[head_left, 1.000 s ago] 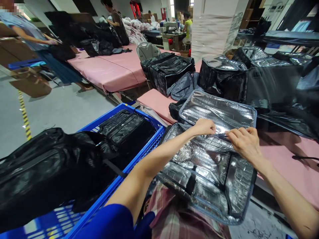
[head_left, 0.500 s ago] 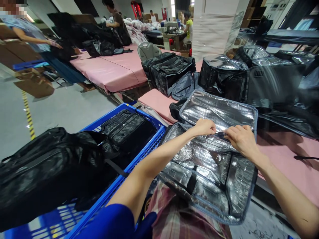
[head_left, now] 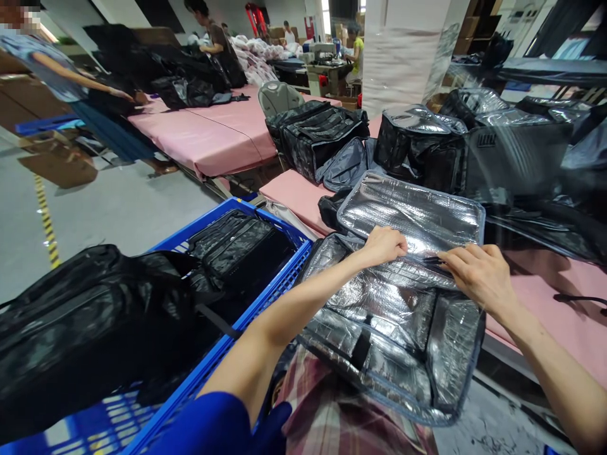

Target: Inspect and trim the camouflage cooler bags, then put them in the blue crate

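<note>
An insulated bag (head_left: pixel 389 328) with a silver foil lining lies opened out in front of me, its near end over my lap. Its foil-lined lid (head_left: pixel 412 208) is folded back on the far side. My left hand (head_left: pixel 386 245) is closed at the seam between lid and body, fingers pinched on the bag's edge. To its right, my right hand (head_left: pixel 477 275) pinches a slim black piece (head_left: pixel 431 260) over the same seam; its kind is too small to make out. A black strap (head_left: pixel 361 344) crosses the bag's near inner wall.
At the left stands a blue plastic crate (head_left: pixel 279 287) holding dark camouflage bags (head_left: pixel 232 246). More foil-lined bags (head_left: pixel 516 151) crowd the pink table (head_left: pixel 545 287) at the right. A grey chair back (head_left: pixel 279 98) rises behind. Co-workers (head_left: pixel 215 47) stand around another pink table.
My right hand has shifted slightly right, away from my left hand, and more of the slim black piece shows. My left hand stays at the seam. The whole view has drifted a little.
</note>
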Action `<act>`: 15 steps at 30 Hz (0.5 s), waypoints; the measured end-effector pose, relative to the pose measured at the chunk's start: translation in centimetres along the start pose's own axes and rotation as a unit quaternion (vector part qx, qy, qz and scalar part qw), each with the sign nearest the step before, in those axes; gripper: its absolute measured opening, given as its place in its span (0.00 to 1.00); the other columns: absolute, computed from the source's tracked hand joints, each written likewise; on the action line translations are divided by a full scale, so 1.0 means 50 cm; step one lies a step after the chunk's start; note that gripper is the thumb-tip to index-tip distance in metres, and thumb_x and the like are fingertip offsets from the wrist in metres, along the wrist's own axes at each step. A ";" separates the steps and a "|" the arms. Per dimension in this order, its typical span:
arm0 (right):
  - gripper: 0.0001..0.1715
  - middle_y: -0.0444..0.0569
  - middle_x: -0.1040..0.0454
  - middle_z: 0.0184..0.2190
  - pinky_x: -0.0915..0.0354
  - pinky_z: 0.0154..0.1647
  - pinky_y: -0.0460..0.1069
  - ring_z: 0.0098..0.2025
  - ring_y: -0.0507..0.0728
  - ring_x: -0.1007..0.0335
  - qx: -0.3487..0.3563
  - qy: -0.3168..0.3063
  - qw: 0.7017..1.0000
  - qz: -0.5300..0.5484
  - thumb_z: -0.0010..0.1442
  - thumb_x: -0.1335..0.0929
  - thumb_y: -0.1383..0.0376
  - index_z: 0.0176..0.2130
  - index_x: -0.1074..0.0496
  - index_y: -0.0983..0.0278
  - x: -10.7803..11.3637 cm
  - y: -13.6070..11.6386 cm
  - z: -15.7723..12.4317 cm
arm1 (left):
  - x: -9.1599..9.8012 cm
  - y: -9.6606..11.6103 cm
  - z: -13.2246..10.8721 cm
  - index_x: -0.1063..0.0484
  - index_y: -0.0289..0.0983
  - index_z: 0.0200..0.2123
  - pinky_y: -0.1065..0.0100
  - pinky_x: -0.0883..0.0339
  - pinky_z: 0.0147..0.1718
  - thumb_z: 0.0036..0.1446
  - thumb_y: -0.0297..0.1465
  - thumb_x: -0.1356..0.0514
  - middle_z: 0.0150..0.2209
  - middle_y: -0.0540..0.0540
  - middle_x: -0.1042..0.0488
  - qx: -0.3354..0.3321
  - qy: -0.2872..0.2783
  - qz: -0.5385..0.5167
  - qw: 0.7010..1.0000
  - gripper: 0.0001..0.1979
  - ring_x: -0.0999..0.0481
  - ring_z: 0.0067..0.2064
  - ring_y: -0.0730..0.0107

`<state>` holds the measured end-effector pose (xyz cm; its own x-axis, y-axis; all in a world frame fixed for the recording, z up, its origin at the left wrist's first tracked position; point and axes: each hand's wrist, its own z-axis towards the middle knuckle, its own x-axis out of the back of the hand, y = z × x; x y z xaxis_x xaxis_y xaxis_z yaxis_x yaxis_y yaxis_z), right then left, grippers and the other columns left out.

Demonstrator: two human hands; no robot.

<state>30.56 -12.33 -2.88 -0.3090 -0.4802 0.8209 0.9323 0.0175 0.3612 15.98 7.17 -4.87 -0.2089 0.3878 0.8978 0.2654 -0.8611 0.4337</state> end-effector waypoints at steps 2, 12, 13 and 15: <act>0.12 0.47 0.27 0.33 0.51 0.36 0.52 0.34 0.56 0.40 0.013 0.006 1.000 -0.010 0.68 0.38 0.63 0.42 0.28 0.65 0.004 -0.001 0.000 | -0.004 0.004 -0.005 0.25 0.39 0.31 0.64 0.43 0.42 0.55 0.30 0.40 0.33 0.51 0.23 -0.001 0.027 0.009 1.000 0.03 0.31 0.39 0.64; 0.12 0.48 0.28 0.32 0.53 0.35 0.52 0.33 0.56 0.42 0.043 -0.006 0.998 -0.042 0.67 0.39 0.69 0.42 0.27 0.66 0.001 -0.001 0.010 | -0.059 0.024 -0.063 0.27 0.38 0.34 0.62 0.48 0.40 0.64 0.34 0.46 0.35 0.48 0.26 -0.128 0.220 0.120 0.960 0.10 0.33 0.40 0.67; 0.12 0.48 0.28 0.32 0.53 0.35 0.52 0.34 0.56 0.43 0.044 -0.008 0.998 -0.041 0.66 0.39 0.70 0.43 0.27 0.65 -0.001 -0.001 0.009 | -0.070 0.028 -0.065 0.27 0.38 0.34 0.62 0.48 0.41 0.65 0.35 0.48 0.35 0.47 0.26 -0.146 0.234 0.134 0.952 0.12 0.33 0.39 0.67; 0.12 0.48 0.28 0.32 0.53 0.35 0.52 0.34 0.56 0.43 0.041 -0.012 0.998 -0.037 0.65 0.38 0.72 0.43 0.27 0.65 -0.003 0.001 0.007 | -0.089 0.034 -0.064 0.28 0.37 0.34 0.62 0.49 0.41 0.66 0.34 0.50 0.34 0.47 0.26 -0.160 0.251 0.151 0.943 0.14 0.33 0.38 0.68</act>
<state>30.57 -11.92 -2.85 -0.3824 -0.4623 0.8000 0.8880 0.0553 0.4565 14.36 2.97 -8.36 -0.6095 -0.0264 0.7924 0.1031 -0.9936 0.0462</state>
